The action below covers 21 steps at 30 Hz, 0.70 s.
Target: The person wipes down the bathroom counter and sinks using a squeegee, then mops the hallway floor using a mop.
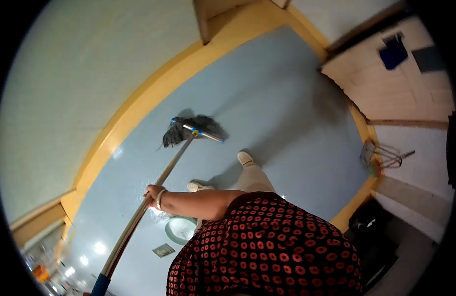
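Observation:
My right hand [153,196], with a pale bangle at the wrist, is closed around the metal shaft of a mop [169,167]. The arm reaches leftward across my body from a black sleeve patterned in red. At the far end, the mop's dark grey strands [174,134] lie spread on the blue-grey floor [282,98], under a metal-and-blue clamp. The shaft slants down to a blue grip [100,285] at the bottom-left edge. Only a sliver of what looks like my left hand shows beside that grip; its fingers are out of sight.
Below my right arm is a green-rimmed round item [181,230], with a small square plate [164,250] nearby on the floor. A yellow border [124,111] runs along the walls. Right lie a wire-like object with a handle [381,157], a wooden panel [385,84] and a dark bag [368,217].

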{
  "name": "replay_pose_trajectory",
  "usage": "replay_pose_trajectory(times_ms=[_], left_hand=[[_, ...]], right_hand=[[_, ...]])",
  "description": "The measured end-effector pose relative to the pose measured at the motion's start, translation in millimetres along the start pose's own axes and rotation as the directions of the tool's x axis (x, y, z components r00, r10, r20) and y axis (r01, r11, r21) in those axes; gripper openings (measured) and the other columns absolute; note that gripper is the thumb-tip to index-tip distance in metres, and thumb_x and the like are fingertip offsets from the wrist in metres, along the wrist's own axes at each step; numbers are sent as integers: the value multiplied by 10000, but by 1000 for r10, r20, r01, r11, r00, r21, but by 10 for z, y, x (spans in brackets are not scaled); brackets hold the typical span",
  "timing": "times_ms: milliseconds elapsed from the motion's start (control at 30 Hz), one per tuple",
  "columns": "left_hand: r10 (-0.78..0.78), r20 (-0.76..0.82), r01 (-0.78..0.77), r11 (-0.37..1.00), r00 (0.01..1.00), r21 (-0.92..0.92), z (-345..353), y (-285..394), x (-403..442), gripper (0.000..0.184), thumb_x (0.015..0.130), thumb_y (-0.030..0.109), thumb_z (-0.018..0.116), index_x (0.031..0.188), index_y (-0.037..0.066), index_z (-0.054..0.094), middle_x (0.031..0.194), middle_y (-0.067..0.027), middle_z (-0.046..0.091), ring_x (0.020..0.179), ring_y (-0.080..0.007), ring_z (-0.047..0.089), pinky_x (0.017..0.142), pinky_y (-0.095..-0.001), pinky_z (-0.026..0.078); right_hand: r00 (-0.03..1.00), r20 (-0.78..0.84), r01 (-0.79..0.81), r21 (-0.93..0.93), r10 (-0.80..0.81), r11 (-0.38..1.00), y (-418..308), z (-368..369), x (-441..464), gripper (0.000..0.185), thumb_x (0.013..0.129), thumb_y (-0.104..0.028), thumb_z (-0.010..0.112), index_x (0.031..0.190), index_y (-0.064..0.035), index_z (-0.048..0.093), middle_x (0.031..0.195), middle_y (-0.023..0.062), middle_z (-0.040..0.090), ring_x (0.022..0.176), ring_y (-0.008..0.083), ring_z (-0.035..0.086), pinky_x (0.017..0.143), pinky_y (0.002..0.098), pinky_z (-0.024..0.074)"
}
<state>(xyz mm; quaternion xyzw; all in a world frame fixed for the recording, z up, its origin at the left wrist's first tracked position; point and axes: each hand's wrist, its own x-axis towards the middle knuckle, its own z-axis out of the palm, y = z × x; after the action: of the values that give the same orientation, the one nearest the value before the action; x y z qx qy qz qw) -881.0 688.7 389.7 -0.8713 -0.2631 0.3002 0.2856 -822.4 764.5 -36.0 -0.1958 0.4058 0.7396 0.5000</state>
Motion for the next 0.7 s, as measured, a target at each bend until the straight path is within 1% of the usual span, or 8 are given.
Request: replay_pose_trajectory(times_ms=[100,167,233,333,400,500,600,700], left_hand=[[-4,92,-5,995,996,99,-381,-130,583,227,665,168,546,881,104,522,600,-69,533,477,-215,503,438,-309,412],[124,-210,-108,990,970,88,-425,218,966,193,541,57,545,706,71,446,574,-105,419,542,-267,440,462,-370,311],[254,-223,-238,966,941,98,-560,610,1462,189,536,89,548,685,73,433,544,-90,408,511,-262,433,442,-360,304],[405,-341,-450,891,848,-62,-573,1183,2235,103,570,82,538,648,85,471,478,-68,425,414,-234,439,372,-352,310],[513,-350,-568,820,784,-71,-550,1789,2590,39,650,86,475,687,74,471,486,-58,439,435,-216,468,388,-333,363],[658,-334,-723,680,675,-122,-530,2772,3004,201,676,94,476,871,53,460,645,-72,514,552,-209,535,478,-329,432],[739,-403,-839,436,540,-326,-494,3864,3448,147,704,79,439,844,36,442,743,-123,521,647,-266,548,535,-353,446],[785,-336,-834,383,520,-397,-564,4695,3557,127,738,77,396,856,37,420,762,-137,519,659,-284,550,551,-361,449]], right_hand=[[986,48,141,289,-161,947,-797,109,-519,87,715,-104,425,720,-25,390,612,98,430,519,197,452,404,309,408],[949,66,254,422,-309,870,-1359,-269,-923,92,709,-79,437,670,-48,360,572,68,397,487,168,426,411,278,387],[892,106,303,582,-440,754,-1938,-783,-1002,149,702,-60,451,609,-77,336,543,38,366,465,136,404,417,242,366],[739,-109,533,698,-665,478,-2761,-1556,-1135,173,690,-87,445,557,-97,335,517,26,361,477,141,400,446,257,362],[597,-243,705,612,-764,357,-3203,-2210,-1462,140,654,-73,431,538,-87,355,537,41,380,508,164,388,480,291,356],[571,-453,786,541,-685,298,-3571,-2879,-2256,136,673,-57,410,556,-60,340,536,60,395,485,176,395,483,310,373],[496,-587,851,476,-639,223,-3712,-3175,-2667,115,711,-71,397,611,-50,345,530,62,391,478,177,403,472,308,389],[406,-683,891,442,-607,99,-3730,-3379,-2788,93,743,-95,389,685,-27,365,577,80,401,504,181,417,453,301,390]])
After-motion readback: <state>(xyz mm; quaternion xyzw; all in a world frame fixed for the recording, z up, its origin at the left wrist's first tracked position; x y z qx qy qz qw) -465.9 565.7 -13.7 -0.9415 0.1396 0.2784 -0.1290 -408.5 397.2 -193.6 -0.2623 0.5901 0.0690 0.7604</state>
